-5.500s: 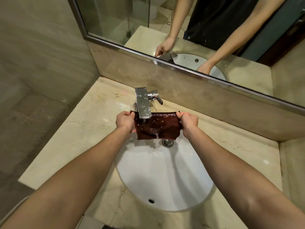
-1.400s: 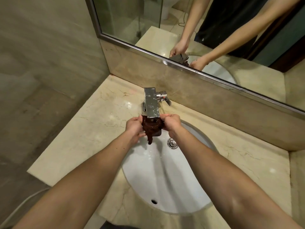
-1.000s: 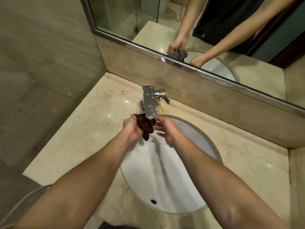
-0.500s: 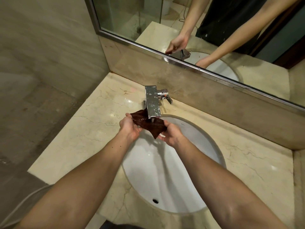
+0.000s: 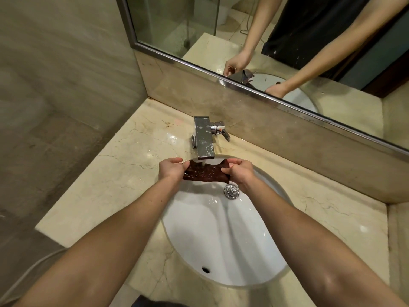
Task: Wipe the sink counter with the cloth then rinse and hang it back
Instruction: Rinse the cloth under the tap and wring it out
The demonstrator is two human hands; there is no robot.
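A wet dark brown cloth [image 5: 204, 173] is stretched out flat under the spout of the chrome tap [image 5: 203, 139], over the back of the white sink [image 5: 221, 235]. My left hand [image 5: 171, 170] grips its left end and my right hand [image 5: 240, 173] grips its right end. A thin stream of water falls from the spout onto the cloth. The beige marble counter [image 5: 115, 173] surrounds the sink and shines wet near the tap.
The tap lever [image 5: 223, 132] sticks out to the right of the spout. A chrome drain plug [image 5: 231, 191] sits in the sink below my right hand. A mirror [image 5: 287, 41] runs along the back wall. A tiled wall [image 5: 55, 74] closes the left side.
The cloth was bunched between my hands under the spout. My hands have moved apart and spread it out wide under the water.
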